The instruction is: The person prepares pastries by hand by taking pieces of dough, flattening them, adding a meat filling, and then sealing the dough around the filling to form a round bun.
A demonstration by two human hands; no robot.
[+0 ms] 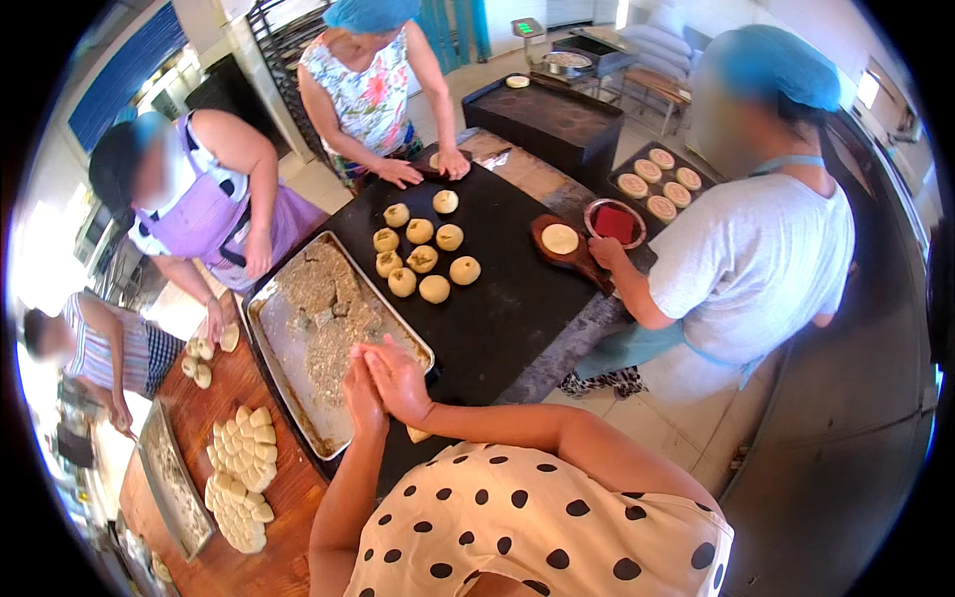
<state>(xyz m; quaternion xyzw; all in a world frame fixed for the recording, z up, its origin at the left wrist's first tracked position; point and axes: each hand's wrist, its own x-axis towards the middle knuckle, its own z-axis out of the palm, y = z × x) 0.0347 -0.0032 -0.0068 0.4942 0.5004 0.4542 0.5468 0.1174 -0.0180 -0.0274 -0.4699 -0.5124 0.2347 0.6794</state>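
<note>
My left hand (364,393) and my right hand (400,382) are pressed together, palm against palm, above the near right side of a metal tray (426,350). Both are closed; whatever lies between them, if anything, is hidden. A crumbly beige filling (333,308) covers much of the tray, heaped toward its far end. Just below my right wrist, a pale piece of dough (418,435) shows partly on the black tabletop (487,343). Farther off, several round filled dough balls (421,231) sit grouped there, some with gathered, open-looking tops.
On the wooden table (288,517) at left lie clustered dough pieces (242,448) and a long metal tray (171,478). Co-workers stand left, across and right. The right one's hand is by a red-filled bowl (615,223), near a wooden paddle (582,261) bearing a dough disc (559,238).
</note>
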